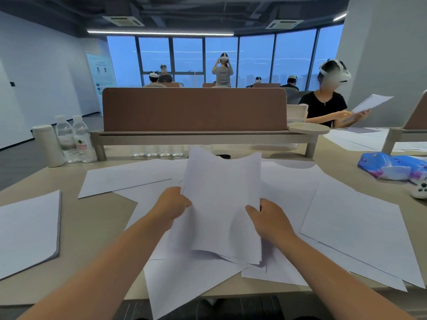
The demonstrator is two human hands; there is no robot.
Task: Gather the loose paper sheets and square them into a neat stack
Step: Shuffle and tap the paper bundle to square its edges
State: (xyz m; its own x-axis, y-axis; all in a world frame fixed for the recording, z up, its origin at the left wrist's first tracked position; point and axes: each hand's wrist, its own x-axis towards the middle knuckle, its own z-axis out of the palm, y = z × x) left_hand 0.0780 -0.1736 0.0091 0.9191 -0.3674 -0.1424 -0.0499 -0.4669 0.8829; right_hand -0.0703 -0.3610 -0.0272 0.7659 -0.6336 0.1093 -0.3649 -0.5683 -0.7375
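Observation:
A bundle of white paper sheets (221, 199) stands nearly upright in the middle of the desk, its top edge curling and its bottom edges uneven. My left hand (172, 203) grips the bundle's left edge and my right hand (269, 217) grips its right edge. More loose sheets lie flat around it: one at the far left (129, 176), some under the bundle at the front (184, 280), and several overlapping at the right (353, 229). A separate neat stack of paper (27, 232) rests at the left edge of the desk.
A brown divider panel (194, 109) on a shelf crosses the back of the desk. Two water bottles (76, 139) and a white flask (48, 146) stand back left. A blue tissue pack (390, 166) and a white controller (419, 190) lie at the right. A person (328, 105) sits behind holding paper.

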